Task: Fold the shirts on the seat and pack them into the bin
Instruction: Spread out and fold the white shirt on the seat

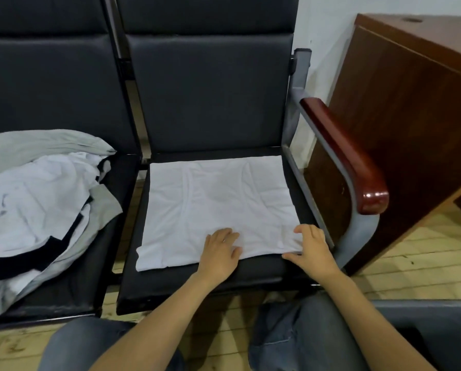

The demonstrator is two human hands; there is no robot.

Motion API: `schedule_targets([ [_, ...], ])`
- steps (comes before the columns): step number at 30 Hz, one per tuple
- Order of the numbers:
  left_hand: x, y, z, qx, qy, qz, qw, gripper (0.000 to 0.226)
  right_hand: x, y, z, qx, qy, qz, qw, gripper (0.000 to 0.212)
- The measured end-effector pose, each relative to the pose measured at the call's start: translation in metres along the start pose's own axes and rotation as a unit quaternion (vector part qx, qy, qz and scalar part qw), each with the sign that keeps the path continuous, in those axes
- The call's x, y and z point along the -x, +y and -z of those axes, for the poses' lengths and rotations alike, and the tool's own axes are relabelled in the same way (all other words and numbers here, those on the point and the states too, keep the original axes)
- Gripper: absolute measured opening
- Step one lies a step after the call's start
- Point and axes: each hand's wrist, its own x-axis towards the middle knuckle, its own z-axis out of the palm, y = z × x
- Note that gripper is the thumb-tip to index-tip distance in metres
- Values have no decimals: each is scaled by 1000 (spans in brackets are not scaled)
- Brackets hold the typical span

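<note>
A white shirt (213,199) lies spread flat and partly folded on the black seat (197,282) in front of me. My left hand (220,254) rests on its near edge with the fingers laid on the cloth. My right hand (311,249) is at the shirt's near right corner, thumb and fingers pinching the fabric. A loose pile of shirts (39,207), white, grey and black, lies heaped on the seat to the left. At the lower right, part of a dark grey bin (432,328) shows beside my knee.
The seat has a grey metal frame and a glossy red-brown armrest (349,159) on its right. A brown wooden cabinet (400,108) stands close behind the armrest. My knees in jeans (291,333) are below the seat's front edge, over a pale tiled floor.
</note>
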Motion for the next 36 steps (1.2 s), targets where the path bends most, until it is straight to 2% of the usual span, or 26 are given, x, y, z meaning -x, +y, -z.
schedule_targets([
  [4, -3, -1, -6, 4, 2, 6, 1000, 45, -2, 2, 1, 13, 52, 24, 998, 15],
  [6, -3, 0, -6, 10, 7, 7, 1000, 44, -1, 2, 2, -26, 51, 28, 998, 6],
  [9, -3, -1, -7, 1, 10, 3, 1000, 44, 3, 3, 5, -141, 28, -29, 989, 9],
  [11, -2, -2, -8, -5, 11, 1, 1000, 44, 4, 6, 6, -168, 23, -59, 984, 10],
  [15, -2, -2, -9, -12, 11, -4, 1000, 44, 4, 8, 6, -124, 14, -59, 990, 11],
  [18, -2, -2, -10, -14, 11, -5, 1000, 44, 5, 4, 7, -134, 2, -71, 988, 19],
  [21, -3, -2, -10, -14, 11, -5, 1000, 44, 4, 3, 6, -79, -15, -38, 996, 18],
  [26, -2, -3, -10, -16, 5, -7, 1000, 45, 5, 6, 10, -196, 44, -102, 974, 13],
  [31, -1, -2, -10, -26, 5, -8, 1000, 44, 2, 14, 11, -100, 104, -196, 970, 20],
  [33, -1, -2, -8, -16, -7, -9, 1000, 45, 1, 11, 9, -67, 117, -158, 978, 20],
  [36, 3, -5, -1, 34, -15, -3, 999, 44, 2, -2, 7, -8, 124, -14, 992, 17],
])
